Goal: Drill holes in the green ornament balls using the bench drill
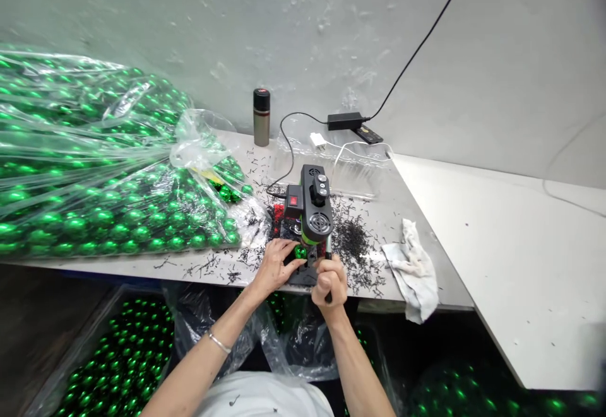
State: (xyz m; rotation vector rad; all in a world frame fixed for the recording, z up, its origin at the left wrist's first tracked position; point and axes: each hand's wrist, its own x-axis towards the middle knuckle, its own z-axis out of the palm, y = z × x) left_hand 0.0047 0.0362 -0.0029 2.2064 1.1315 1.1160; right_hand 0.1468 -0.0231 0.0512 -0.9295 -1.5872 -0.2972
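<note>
— Holding what?
— I see my left hand (pixel 273 267) pinching a green ball (pixel 300 252) under the upright drill press (pixel 310 212); right hand (pixel 330 281) fisted round its lever (pixel 327 254). No legible writing.

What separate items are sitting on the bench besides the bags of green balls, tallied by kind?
Small black bench machine: 1
Flask: 1
Black power adapter: 1
White plug: 1
White rag: 1
Green ball under the machine, at the left hand: 1
Total: 6
</note>
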